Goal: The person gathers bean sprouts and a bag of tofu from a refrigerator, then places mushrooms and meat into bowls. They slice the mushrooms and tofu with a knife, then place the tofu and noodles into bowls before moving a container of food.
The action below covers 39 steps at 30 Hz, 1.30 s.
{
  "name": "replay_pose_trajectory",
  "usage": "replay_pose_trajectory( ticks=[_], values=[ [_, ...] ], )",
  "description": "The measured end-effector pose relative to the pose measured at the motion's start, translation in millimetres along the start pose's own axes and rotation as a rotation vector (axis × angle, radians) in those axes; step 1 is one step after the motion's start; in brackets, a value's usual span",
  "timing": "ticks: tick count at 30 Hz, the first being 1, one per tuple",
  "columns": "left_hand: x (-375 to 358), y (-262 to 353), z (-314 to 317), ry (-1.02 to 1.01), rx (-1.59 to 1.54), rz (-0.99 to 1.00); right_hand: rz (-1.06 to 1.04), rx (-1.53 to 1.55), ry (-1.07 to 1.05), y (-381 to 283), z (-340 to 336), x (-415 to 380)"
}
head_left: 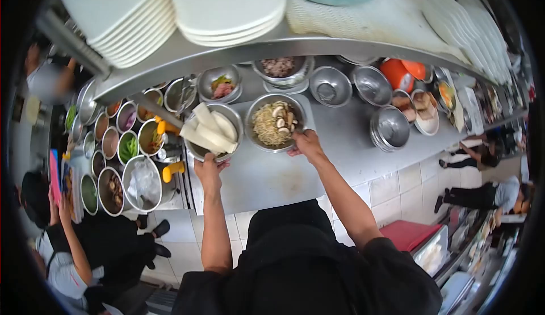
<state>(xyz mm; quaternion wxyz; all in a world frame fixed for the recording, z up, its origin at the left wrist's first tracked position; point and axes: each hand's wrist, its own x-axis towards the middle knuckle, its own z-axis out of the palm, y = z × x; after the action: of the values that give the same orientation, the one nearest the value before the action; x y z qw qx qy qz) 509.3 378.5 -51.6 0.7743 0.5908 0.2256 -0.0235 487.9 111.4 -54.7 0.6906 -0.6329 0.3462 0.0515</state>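
Note:
My left hand [210, 170] grips the near rim of a metal bowl that holds long white slabs [213, 130]. Just right of it, my right hand [306, 144] pinches the lower right rim of a second metal bowl [254, 136] with bean sprouts [267, 126] and sliced mushrooms [283, 116] in it. Both bowls are upright, close beside each other over a grey board [272, 184] on the steel counter. Parts of the fingers of both hands are hidden under the bowls.
Several tubs of vegetables [129, 147] stand at the left. Behind are more metal bowls [331, 86], below a steel shelf [318, 45] with stacked white plates [227, 8]. A co-worker [62, 247] is at the lower left; other people are at the far right.

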Motion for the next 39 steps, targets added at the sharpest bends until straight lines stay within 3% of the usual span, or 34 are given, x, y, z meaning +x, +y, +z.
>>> replay_pose_trajectory(
  ticks=[3,5,8,9,13,16,17,20,22,24,25,27,30,33,39],
  values=[
    [-4.5,-2.2,-5.2,-0.048,0.041,0.015,0.036,-0.119,-0.082,-2.9,-1.8,6.6],
    [-2.8,-6.9,-15.8,-0.137,-0.038,-0.119,0.100,-0.164,-0.220,0.8,-7.0,8.3],
    [-24.9,-8.3,-26.6,-0.046,0.057,-0.203,0.176,-0.191,-0.334,-2.1,-15.6,-1.7],
    [-34.2,-5.5,-25.1,-0.020,0.119,-0.266,0.149,-0.202,-0.314,3.3,-19.7,-3.9],
    [-90.8,-22.6,0.3,-0.078,0.346,-0.125,-0.252,-0.096,-0.259,54.0,-67.3,-21.8],
    [-136.8,-43.6,55.0,-0.328,0.575,-0.139,-0.513,-0.393,-0.218,104.1,-136.1,-58.8],
    [-152.9,-54.1,83.6,-0.368,0.587,-0.118,-0.462,-0.390,-0.216,116.2,-165.4,-74.8],
    [-208.5,-87.0,162.8,-0.763,0.732,-0.115,-0.288,-0.268,-0.112,141.6,-261.0,-132.1],
    [-249.0,-108.4,212.4,-0.902,0.768,-0.115,-0.211,0.050,0.057,184.7,-318.0,-142.8],
    [-280.8,-131.5,254.5,-1.210,0.943,-0.055,-0.233,0.022,0.393,197.8,-367.2,-164.9],
    [-291.2,-141.6,269.3,-1.223,0.937,-0.038,-0.248,0.022,0.406,194.2,-390.7,-174.8],
    [-309.2,-158.2,293.4,-1.388,1.175,0.226,-0.040,0.106,0.544,183.6,-431.9,-192.2],
    [-326.4,-170.7,320.1,-1.399,1.276,0.309,-0.062,0.279,0.644,186.8,-470.2,-185.5],
    [-334.8,-181.6,342.2,-1.395,1.380,0.340,-0.122,0.161,0.731,181.9,-495.1,-168.9],
    [-341.5,-214.7,401.1,-1.304,1.499,0.255,-0.245,0.236,0.575,144.7,-545.5,-100.2]
  ],
)
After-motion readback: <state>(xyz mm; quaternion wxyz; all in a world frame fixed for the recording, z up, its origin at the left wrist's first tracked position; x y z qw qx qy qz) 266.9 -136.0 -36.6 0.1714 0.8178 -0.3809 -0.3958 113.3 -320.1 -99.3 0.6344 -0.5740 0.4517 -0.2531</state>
